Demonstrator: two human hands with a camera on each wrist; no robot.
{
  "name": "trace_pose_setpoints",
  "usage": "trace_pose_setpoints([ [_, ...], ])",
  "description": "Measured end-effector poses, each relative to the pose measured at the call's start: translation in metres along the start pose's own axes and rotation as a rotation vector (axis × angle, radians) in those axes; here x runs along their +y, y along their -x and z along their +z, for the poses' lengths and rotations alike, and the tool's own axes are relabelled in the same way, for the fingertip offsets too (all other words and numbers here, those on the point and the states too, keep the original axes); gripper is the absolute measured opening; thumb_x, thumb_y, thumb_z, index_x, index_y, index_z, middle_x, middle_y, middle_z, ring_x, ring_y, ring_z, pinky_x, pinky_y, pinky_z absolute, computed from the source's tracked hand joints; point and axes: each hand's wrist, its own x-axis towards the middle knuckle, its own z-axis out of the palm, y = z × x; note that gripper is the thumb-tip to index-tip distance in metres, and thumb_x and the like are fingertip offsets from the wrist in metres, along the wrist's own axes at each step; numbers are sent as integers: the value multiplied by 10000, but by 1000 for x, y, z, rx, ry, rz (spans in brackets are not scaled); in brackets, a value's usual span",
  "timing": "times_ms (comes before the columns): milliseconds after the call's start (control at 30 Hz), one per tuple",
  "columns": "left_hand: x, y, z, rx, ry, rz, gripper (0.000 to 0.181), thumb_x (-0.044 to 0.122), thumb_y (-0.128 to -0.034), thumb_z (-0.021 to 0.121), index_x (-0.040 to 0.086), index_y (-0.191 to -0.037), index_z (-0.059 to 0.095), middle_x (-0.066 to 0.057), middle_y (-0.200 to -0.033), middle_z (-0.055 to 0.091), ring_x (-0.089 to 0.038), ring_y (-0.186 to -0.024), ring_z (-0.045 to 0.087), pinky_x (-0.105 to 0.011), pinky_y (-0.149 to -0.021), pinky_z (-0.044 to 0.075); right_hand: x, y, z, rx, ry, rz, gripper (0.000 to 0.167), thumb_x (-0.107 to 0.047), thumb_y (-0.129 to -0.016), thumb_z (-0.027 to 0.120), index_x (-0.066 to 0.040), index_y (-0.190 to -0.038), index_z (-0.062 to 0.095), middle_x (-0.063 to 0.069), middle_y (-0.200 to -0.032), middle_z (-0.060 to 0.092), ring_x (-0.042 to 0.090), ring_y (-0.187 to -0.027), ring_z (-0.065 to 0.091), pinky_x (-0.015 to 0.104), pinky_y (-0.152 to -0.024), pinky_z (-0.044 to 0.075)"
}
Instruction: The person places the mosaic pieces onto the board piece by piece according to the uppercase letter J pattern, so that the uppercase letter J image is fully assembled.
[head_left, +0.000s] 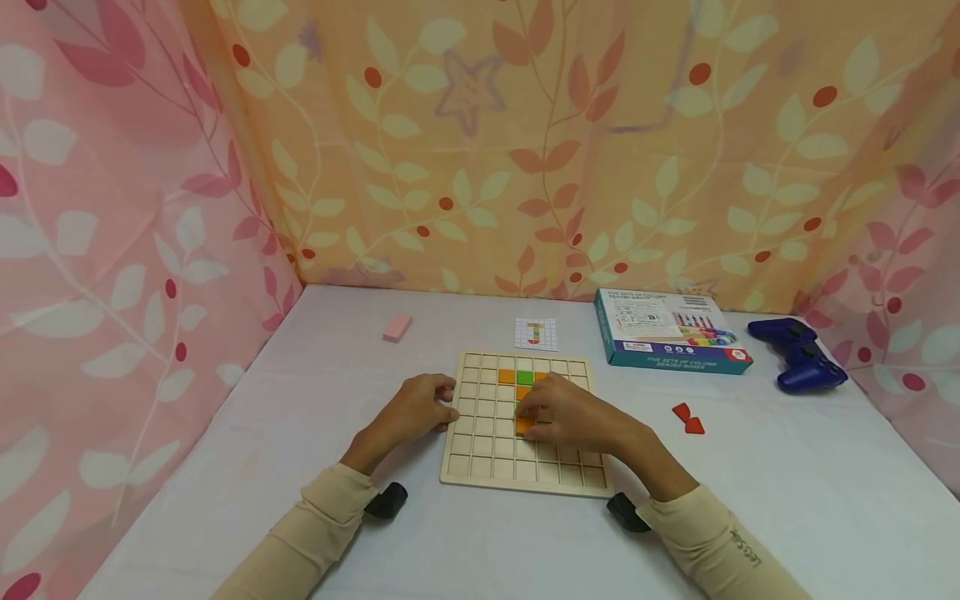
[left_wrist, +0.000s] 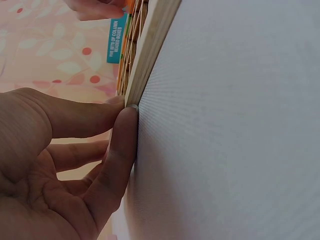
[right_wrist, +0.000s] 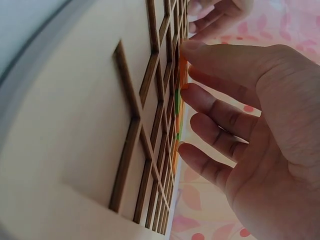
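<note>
The square wooden grid board (head_left: pixel 480 471) lies on the white table. Its left edge (left_wrist: pixel 150 55) is pinched between the thumb and a finger of my left hand (head_left: pixel 416 408) (left_wrist: pixel 60 160). Over the middle of the grid, my right hand (head_left: pixel 573 412) (right_wrist: pixel 280 100) holds an orange tile (head_left: pixel 524 427) (right_wrist: pixel 183 72) between thumb and fingertip, at the board's surface. Along an upper row lie an orange tile (head_left: pixel 507 377), a green tile (head_left: pixel 524 377) and another orange one, partly covered by my right hand. More orange and green tiles run down one column, partly hidden by its fingers.
Behind the board lies a gridded card (head_left: pixel 536 333) with a coloured pattern. A pink block (head_left: pixel 397 327) is at the back left. To the right are a boxed set (head_left: pixel 667 333), a blue game controller (head_left: pixel 798 354) and two red pieces (head_left: pixel 694 426). Patterned curtains surround the table.
</note>
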Motion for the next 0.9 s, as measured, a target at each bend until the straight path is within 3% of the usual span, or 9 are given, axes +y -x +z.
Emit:
trace_pose_setpoints([
  [333, 0, 0, 1, -3, 5, 0, 529, -34, -903, 775, -84, -1401, 605, -126, -1128, 649, -162, -830, 651, -278, -709, 624, -1, 2, 0, -15, -9, 29, 235, -215, -934, 810, -141, -1157, 823, -33, -1144, 748, 211, -1173, 566, 484, -1081, 502],
  [467, 0, -1, 1, -7, 7, -5, 530, -27, -906, 773, -78, -1405, 605, -129, -1136, 646, -164, -844, 644, -281, -712, 624, 1, 4, -4, 9, -31, 39, 220, -187, -917, 816, -158, -1134, 828, -59, -1116, 752, 187, -1131, 575, 448, -1039, 514],
  [700, -1, 0, 0, -9, 14, -11, 528, -27, -906, 770, -75, -1405, 605, -132, -1138, 639, -168, -849, 641, -284, -710, 621, 14, 14, -23, 45, -119, 155, 252, -210, -958, 769, -176, -1205, 807, -46, -1115, 728, 194, -1078, 562, 360, -897, 532],
  [900, -1, 0, -1, -11, 16, -5, 519, -29, -908, 768, -75, -1399, 607, -131, -1133, 638, -164, -831, 645, -276, -707, 620, 35, 31, -46, 102, -119, 226, 332, -255, -944, 805, -123, -1248, 778, 28, -1102, 722, 237, -1067, 585, 438, -918, 519],
])
